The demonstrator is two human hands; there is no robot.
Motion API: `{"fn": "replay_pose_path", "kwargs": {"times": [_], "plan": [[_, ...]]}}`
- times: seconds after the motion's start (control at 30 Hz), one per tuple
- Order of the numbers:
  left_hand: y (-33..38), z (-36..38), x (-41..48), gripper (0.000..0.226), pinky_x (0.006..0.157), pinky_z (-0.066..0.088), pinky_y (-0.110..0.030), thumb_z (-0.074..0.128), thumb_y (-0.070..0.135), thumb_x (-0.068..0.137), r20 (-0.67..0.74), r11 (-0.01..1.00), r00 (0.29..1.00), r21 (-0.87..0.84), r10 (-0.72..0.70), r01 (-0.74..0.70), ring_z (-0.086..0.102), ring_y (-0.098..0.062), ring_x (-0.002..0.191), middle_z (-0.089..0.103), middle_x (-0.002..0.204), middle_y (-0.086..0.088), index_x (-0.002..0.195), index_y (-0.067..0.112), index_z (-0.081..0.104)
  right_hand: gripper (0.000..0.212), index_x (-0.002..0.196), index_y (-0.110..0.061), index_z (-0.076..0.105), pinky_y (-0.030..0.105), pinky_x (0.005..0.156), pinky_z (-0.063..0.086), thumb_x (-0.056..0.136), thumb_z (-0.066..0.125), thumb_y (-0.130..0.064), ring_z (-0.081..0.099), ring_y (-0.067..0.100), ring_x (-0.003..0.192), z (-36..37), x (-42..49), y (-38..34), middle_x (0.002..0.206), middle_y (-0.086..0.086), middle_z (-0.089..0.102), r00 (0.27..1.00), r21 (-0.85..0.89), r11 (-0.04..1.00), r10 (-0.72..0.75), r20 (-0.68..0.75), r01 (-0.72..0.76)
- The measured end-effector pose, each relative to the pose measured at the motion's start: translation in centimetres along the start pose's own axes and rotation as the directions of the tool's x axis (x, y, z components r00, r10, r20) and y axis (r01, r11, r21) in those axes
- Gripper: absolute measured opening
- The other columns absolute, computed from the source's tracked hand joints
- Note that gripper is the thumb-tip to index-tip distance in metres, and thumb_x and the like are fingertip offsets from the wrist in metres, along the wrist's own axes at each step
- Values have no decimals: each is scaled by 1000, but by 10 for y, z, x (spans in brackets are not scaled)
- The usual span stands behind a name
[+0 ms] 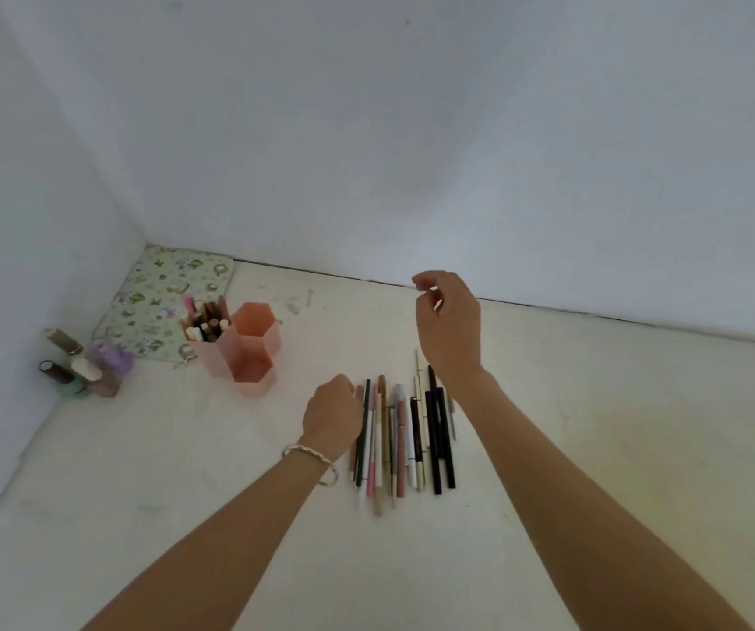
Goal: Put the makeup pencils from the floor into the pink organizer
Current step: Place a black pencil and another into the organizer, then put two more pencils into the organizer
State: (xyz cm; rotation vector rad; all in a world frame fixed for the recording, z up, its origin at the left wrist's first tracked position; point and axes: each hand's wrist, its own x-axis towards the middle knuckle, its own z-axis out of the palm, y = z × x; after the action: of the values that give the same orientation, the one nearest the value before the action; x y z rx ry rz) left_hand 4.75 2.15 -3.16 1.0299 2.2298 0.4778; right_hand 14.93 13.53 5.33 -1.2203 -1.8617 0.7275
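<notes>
Several makeup pencils (400,441) lie side by side in a row on the pale floor, in black, white, pink and brown. My left hand (332,414) is down at the left end of the row, fingers curled and touching the outermost pencils; whether it grips one is hidden. My right hand (450,325) hovers above the far right end of the row, fingers loosely bent and holding nothing. The pink organizer (241,352), made of hexagonal cups, stands to the far left. Its back-left cup holds several pencils; the other two cups look empty.
A floral mat (162,302) lies in the corner behind the organizer. Several small bottles (84,364) stand against the left wall. White walls close off the left and far sides. A bracelet sits on my left wrist.
</notes>
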Motion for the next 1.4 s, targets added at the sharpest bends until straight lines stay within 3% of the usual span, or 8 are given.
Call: {"fn": "replay_pose_path", "kwargs": {"times": [0.4, 0.63, 0.73, 0.9, 1.03, 1.13, 1.27, 1.4], "plan": [[15, 17, 19, 17, 77, 44, -29, 66, 17, 90, -26, 996, 996, -32, -81, 80, 60, -22, 90, 68, 106, -10, 105, 8, 64, 28, 92, -21, 66, 10, 70, 42, 89, 47, -1, 58, -1, 78, -47, -10, 78, 91, -11, 65, 973, 48, 974, 223, -65, -220], [43, -13, 28, 13, 73, 43, -25, 63, 14, 92, -228, 976, 971, -181, 77, -120, 59, -17, 78, 64, 91, -2, 105, 10, 62, 22, 110, -3, 61, 30, 77, 47, 95, 46, -9, 62, 25, 94, -26, -7, 117, 105, 9, 63, 821, -330, 840, 517, 243, -431], [48, -16, 27, 15, 72, 45, -24, 63, 13, 92, -248, 961, 963, -227, 101, -159, 61, -16, 79, 64, 90, 0, 106, 10, 63, 14, 98, -2, 55, 30, 71, 44, 96, 43, -9, 56, 24, 86, -12, -13, 124, 98, 11, 57, 787, -498, 798, 531, 313, -340], [47, -30, 23, 12, 68, 41, -10, 64, 11, 91, -382, 922, 915, -293, 131, -254, 57, -2, 76, 66, 92, 1, 101, 18, 62, 17, 103, -1, 56, 29, 67, 44, 90, 44, 0, 61, 27, 87, 1, -13, 126, 97, 13, 61, 833, -557, 808, 433, 345, -190], [47, -66, 15, 16, 82, 55, -25, 63, 11, 92, -525, 868, 845, -367, 103, -334, 60, -5, 84, 65, 99, 1, 107, 14, 62, 23, 110, -3, 51, 30, 66, 43, 87, 47, 0, 59, 27, 86, 7, -9, 120, 95, 11, 57, 829, -581, 811, 376, 414, -78], [43, -109, 9, 33, 80, 56, -27, 62, 9, 93, -675, 798, 731, -383, 102, -465, 60, -5, 86, 62, 95, 6, 125, 16, 57, 40, 127, -4, 46, 32, 72, 45, 87, 49, -2, 60, 29, 92, 7, 13, 95, 104, 13, 59, 909, -489, 870, 252, 332, -63], [13, -168, 3, 46, 78, 52, -15, 57, 8, 94, -861, 794, 504, -261, 65, -549, 61, -10, 91, 62, 101, 2, 137, 21, 48, 52, 132, -21, 45, 19, 65, 43, 83, 53, -4, 52, 8, 71, 21, 49, 12, 89, 0, 53, 996, -81, 996, -22, 92, 29], [-31, -191, 5, 37, 76, 52, -13, 55, 8, 94, -898, 837, 441, -242, -2, -490, 61, -17, 95, 60, 109, -12, 130, 15, 54, 44, 119, -22, 52, 20, 65, 47, 81, 54, -1, 48, 10, 66, 46, 50, -76, 79, 7, 51, 992, 356, 926, -106, -68, 124]]}}
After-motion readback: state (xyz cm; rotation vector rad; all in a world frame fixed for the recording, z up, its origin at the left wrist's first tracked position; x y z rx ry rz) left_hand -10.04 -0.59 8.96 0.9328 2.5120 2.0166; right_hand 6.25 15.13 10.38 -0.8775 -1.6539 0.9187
